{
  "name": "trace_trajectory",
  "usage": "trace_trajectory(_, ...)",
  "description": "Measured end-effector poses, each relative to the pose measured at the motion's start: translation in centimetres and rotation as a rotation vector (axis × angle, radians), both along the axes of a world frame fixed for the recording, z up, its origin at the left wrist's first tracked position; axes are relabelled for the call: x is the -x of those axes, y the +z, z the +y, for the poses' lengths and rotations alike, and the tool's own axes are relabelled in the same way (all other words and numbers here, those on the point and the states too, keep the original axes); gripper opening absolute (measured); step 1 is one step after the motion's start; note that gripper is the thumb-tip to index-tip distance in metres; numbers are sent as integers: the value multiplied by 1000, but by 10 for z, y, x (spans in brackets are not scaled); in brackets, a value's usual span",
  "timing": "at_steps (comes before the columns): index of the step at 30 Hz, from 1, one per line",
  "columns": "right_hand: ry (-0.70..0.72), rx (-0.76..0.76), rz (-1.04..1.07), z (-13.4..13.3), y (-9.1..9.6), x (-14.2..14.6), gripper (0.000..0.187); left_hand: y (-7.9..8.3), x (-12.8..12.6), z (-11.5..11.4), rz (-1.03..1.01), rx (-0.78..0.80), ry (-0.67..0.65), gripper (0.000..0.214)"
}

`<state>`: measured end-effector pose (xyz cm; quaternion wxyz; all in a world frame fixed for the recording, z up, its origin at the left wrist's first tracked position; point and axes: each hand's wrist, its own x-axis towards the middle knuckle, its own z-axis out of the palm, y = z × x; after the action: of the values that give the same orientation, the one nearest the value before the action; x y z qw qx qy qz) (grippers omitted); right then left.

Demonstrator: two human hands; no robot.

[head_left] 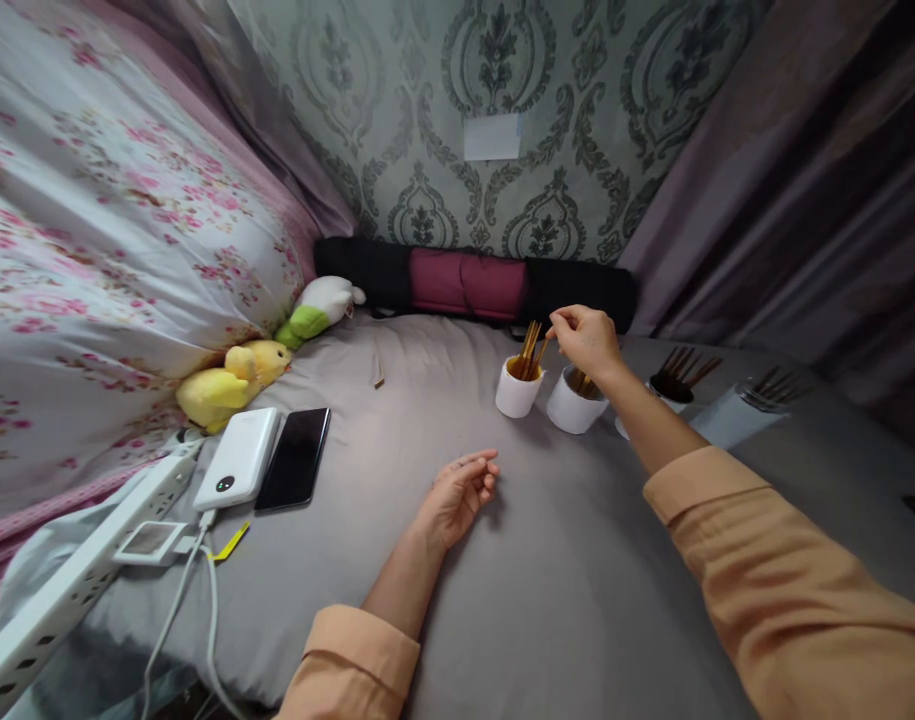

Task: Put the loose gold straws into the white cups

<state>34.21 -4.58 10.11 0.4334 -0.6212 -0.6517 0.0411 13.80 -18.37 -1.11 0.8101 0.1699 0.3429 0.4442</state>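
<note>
My right hand (586,338) pinches the upper end of a thin brown stick (545,347) between thumb and fingertips. The stick's lower end is at the mouth of a white cup (517,393) with a yellow inside, where several brown sticks (530,345) stand upright. Just below the hand is a second white cup (575,412), with sticks partly hidden by the wrist. My left hand (461,492) rests on the grey sheet in front of the cups, palm partly up and fingers loosely bent, holding nothing.
Behind my right forearm stand two more containers of sticks, a dark-mouthed cup (673,390) and a jar (764,394). At left lie a black phone (293,458), a white power bank (238,455), a power strip (89,570) and plush toys (236,380). A black-and-maroon roll (468,284) lines the wall.
</note>
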Motion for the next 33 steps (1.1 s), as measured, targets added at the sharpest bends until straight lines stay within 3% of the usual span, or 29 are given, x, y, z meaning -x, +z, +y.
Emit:
trace_trajectory(19,-34,-5,45,-22,-5,-7,28,-1,1,0,-12,-7,-1,20)
trace_trajectory(33,30,57,193,-56,-8,-5,31,-1,1,-1,-8,-13,4,19)
